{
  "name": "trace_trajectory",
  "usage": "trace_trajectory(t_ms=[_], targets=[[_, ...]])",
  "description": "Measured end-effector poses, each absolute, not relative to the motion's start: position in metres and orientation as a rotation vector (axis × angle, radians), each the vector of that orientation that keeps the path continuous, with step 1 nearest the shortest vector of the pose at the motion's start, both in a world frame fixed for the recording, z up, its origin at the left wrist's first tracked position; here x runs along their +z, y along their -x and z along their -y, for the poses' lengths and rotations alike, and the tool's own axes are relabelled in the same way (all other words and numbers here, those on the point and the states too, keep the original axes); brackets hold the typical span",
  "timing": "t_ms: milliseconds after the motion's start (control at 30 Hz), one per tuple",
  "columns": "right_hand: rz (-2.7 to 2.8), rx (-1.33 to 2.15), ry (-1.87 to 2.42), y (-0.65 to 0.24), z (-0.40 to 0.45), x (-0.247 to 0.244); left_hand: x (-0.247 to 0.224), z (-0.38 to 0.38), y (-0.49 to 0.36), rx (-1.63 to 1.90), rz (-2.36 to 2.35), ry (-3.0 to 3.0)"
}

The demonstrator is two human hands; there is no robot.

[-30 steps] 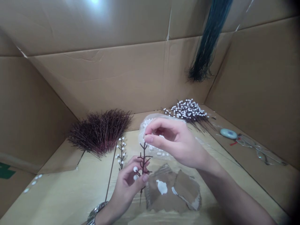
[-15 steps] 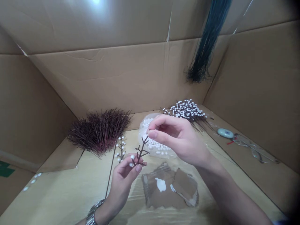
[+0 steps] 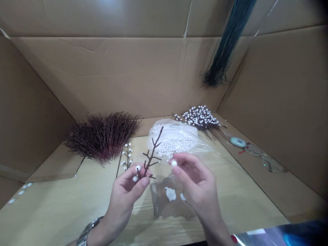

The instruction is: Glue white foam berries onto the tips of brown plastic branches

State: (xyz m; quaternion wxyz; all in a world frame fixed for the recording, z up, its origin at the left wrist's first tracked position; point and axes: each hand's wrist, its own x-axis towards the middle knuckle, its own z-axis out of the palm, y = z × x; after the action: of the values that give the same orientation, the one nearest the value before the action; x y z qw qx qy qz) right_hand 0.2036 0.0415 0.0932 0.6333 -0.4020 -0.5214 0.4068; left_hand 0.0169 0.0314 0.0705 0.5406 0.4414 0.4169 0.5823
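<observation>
My left hand (image 3: 128, 189) pinches a dark brown artificial twig (image 3: 152, 155) near its lower forks, fingers closed on it. Two white balls sit low on that twig, beside my fingers; its upper forks are bare. To the right, my right hand (image 3: 196, 181) grips a small white ball (image 3: 174, 163) between thumb and fingertips, apart from the twig. Beyond the hands lies a clear plastic bag (image 3: 176, 136) full of white balls. Below them is a piece of cardboard (image 3: 164, 205) bearing a white blob (image 3: 170, 193), partly covered by my right hand.
A thick bundle of bare brown twigs (image 3: 102, 136) lies back left, with a white-berried twig (image 3: 127, 155) near it. Finished-looking berried stems (image 3: 201, 118) are heaped back right. Glasses (image 3: 266, 159) and a pale blue oval object (image 3: 237, 141) lie right. Dark wires (image 3: 228, 48) hang above; cardboard walls (image 3: 102, 75) surround.
My right hand has moved from the twig's top down and right, and a white ball now shows in its fingertips. My left hand still holds the twig. The view has shifted slightly.
</observation>
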Motion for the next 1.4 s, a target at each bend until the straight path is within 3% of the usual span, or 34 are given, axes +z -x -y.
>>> trace_trajectory(t_ms=[300, 1100, 1400], targets=[[1.064, 0.755, 0.789, -0.149, -0.002, 0.075, 0.083, -0.017, -0.016, 1.32, -0.909, -1.071], [0.986, 0.698, 0.785, -0.131, 0.015, 0.059, 0.094, -0.006, -0.02, 1.367, -0.962, -1.259], [0.952, 0.518, 0.732, -0.128, 0.007, 0.063, 0.095, -0.008, -0.02, 1.376, -0.89, -1.311]])
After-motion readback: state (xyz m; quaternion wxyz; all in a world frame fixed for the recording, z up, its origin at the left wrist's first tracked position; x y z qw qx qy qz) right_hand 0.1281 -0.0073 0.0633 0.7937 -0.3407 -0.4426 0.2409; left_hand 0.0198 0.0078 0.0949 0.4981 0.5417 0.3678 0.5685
